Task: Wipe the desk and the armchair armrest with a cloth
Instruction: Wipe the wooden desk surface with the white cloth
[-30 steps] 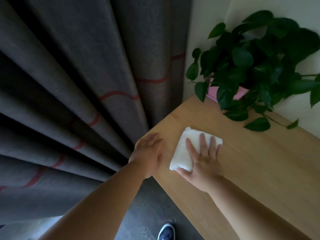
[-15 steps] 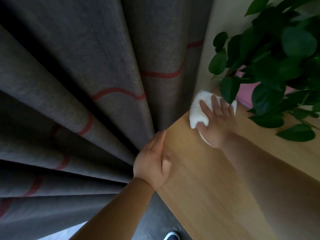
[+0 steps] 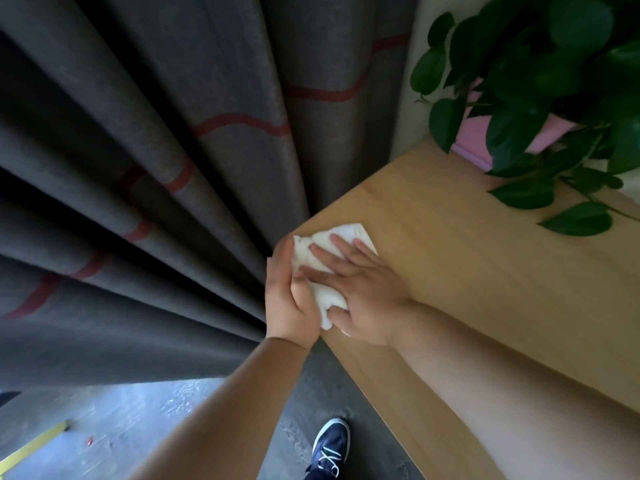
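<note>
A white cloth [image 3: 323,258] lies bunched at the near left corner of the light wooden desk [image 3: 467,265]. My right hand [image 3: 360,289] lies flat on top of it, fingers spread and pointing away from me, thumb hooked under its near end. My left hand [image 3: 289,292] stands on edge at the desk's left rim, palm turned to the cloth and touching its left side. The armchair is out of sight.
A leafy green plant [image 3: 540,98] in a pink pot [image 3: 478,140] stands at the desk's far end, leaves trailing onto the wood. Dark grey curtains [image 3: 156,168] with red lines hang close along the desk's left side. My dark shoe [image 3: 330,448] is on the grey floor below.
My right hand has dragged the cloth back from beside the plant pot to the near left corner. The cloth has bunched up against my left hand, which has turned on edge at the rim.
</note>
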A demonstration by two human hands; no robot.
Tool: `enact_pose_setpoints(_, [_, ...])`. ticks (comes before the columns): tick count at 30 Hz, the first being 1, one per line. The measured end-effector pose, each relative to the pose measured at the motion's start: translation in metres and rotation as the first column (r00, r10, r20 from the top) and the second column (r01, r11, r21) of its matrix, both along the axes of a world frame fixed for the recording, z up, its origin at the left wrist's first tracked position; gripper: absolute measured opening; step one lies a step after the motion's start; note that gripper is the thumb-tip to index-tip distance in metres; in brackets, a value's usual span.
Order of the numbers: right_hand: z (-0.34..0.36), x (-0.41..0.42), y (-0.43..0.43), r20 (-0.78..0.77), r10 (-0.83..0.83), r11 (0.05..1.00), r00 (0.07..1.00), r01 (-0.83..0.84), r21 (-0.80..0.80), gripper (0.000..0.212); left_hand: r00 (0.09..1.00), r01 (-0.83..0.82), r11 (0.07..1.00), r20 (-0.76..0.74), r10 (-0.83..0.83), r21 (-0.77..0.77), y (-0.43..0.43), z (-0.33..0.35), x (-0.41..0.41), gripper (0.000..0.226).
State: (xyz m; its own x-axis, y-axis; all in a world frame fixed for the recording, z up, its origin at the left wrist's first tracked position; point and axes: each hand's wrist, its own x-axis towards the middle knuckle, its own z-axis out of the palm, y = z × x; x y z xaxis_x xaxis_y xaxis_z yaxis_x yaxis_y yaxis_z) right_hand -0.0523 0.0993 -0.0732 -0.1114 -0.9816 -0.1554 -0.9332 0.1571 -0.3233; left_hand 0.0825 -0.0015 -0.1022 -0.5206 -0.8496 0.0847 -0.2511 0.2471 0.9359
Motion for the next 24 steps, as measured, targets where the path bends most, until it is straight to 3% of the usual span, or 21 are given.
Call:
enact_pose_setpoints(4, [0.001,0.02,0.041,0.034,0.056,0.998,0.998,-0.057,0.032,0.078,0.999,-0.034,0.999,0.031,0.035,-0.018,0.05,-0.006,0.022,0.064])
enact_pose_setpoints(10, [-0.001,0.024,0.141,0.028,0.14,0.99,0.99,-0.141,0.026,0.078,0.989,0.051,0.997,0.144,-0.043,-0.051,0.133,-0.006,0.045,0.065])
enact_pose_setpoints(14, [0.005,0.008,0.241,0.022,0.061,0.998,0.998,-0.06,-0.036,0.075,0.987,-0.019,1.0,0.158,0.02,-0.009,0.146,0.004,0.035,0.066])
enact_pose_setpoints(16, [0.011,0.0,0.275,0.075,-0.072,0.986,0.995,0.082,-0.148,0.064,0.982,-0.064,0.998,0.181,0.06,0.015,0.139,0.011,0.027,0.064])
enact_pose_setpoints(17, [0.016,-0.003,0.282,0.173,-0.215,0.944,0.961,0.25,-0.216,0.06,0.977,-0.071,0.997,0.204,0.066,0.018,0.135,0.013,0.021,0.065])
enact_pose_setpoints(18, [0.023,-0.008,0.283,0.293,-0.404,0.838,0.867,0.479,-0.262,0.057,0.966,-0.064,0.998,0.25,0.061,0.006,0.13,0.015,0.014,0.067])
enact_pose_setpoints(19, [0.03,-0.018,0.279,0.389,-0.575,0.673,0.719,0.687,-0.274,0.056,0.942,-0.041,0.999,0.333,0.048,-0.027,0.126,0.015,0.005,0.069])
enact_pose_setpoints(20, [0.036,-0.033,0.27,0.439,-0.689,0.516,0.577,0.815,-0.263,0.055,0.892,-0.004,0.997,0.451,0.037,-0.073,0.122,0.015,-0.004,0.072])
enact_pose_setpoints(21, [0.039,-0.05,0.259,0.441,-0.752,0.417,0.489,0.872,-0.256,0.052,0.818,0.035,0.993,0.574,0.038,-0.117,0.119,0.014,-0.013,0.074])
enact_pose_setpoints(22, [0.04,-0.068,0.248,0.419,-0.784,0.383,0.458,0.888,-0.254,0.049,0.74,0.07,0.985,0.67,0.054,-0.156,0.118,0.013,-0.02,0.077])
enact_pose_setpoints(24, [0.034,-0.099,0.226,0.284,-0.824,0.453,0.491,0.871,-0.191,0.048,0.653,0.116,0.968,0.751,0.094,-0.222,0.118,0.013,-0.028,0.08])
